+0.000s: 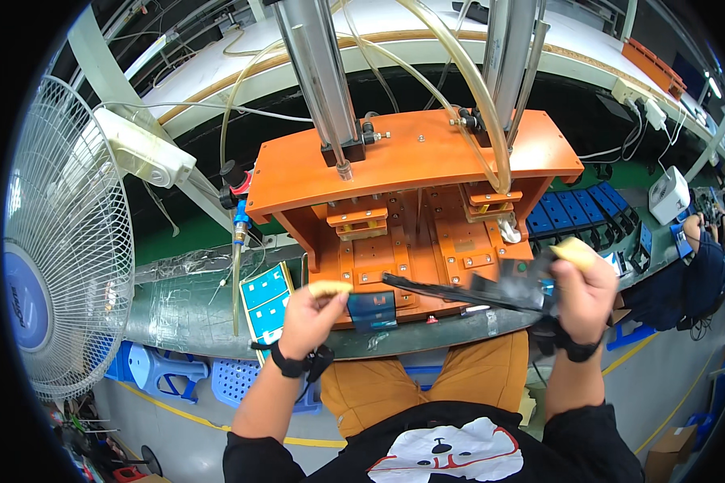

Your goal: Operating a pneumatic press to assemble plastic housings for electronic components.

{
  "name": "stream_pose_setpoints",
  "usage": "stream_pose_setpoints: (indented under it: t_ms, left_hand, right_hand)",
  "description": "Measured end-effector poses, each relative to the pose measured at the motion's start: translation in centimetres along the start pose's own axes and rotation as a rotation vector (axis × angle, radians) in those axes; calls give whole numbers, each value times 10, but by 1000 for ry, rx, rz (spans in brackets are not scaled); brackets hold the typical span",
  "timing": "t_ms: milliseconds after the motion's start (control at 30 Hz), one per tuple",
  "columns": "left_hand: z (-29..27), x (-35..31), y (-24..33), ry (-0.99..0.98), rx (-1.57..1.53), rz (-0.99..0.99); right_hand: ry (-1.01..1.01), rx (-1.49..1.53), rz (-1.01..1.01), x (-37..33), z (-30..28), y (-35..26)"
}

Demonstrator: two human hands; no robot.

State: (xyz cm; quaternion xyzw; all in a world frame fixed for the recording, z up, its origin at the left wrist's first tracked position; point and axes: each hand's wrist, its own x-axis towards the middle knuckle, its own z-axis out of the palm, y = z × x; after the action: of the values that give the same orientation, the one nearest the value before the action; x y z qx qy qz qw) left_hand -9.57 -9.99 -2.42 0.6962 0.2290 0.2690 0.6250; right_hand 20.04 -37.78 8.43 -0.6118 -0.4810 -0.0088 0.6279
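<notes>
My left hand (310,316) pinches a dark blue translucent film piece (372,312) by its left edge, low in front of the orange press. Raised on the right, my right hand (586,286) is closed on a long black plastic part (471,295), whose thin end points left toward the middle of the press; its wider end is blurred. Yellow covers sit on some fingertips of both hands. Beside my left hand lies a backing sheet (267,296) with blue film pieces on it. The orange press (415,153) stands straight ahead, with two small pressing blocks over its orange beds.
Two metal cylinders (318,72) with clear hoses rise from the press. A large fan (64,241) stands at the left. Black parts with blue faces (576,213) lie in a row on the green bench at right. Another person (685,278) sits farther right. Blue stools (165,370) stand below.
</notes>
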Motion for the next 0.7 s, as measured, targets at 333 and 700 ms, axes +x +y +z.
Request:
stream_pose_setpoints:
  t_ms: [333, 700]
  left_hand:
    - [-5, 123, 3, -125, 526, 132]
    - [-44, 198, -69, -31, 1367, 486]
  right_hand:
    - [159, 558, 527, -134, -37, 55]
    - [136, 959, 739, -164, -1, 72]
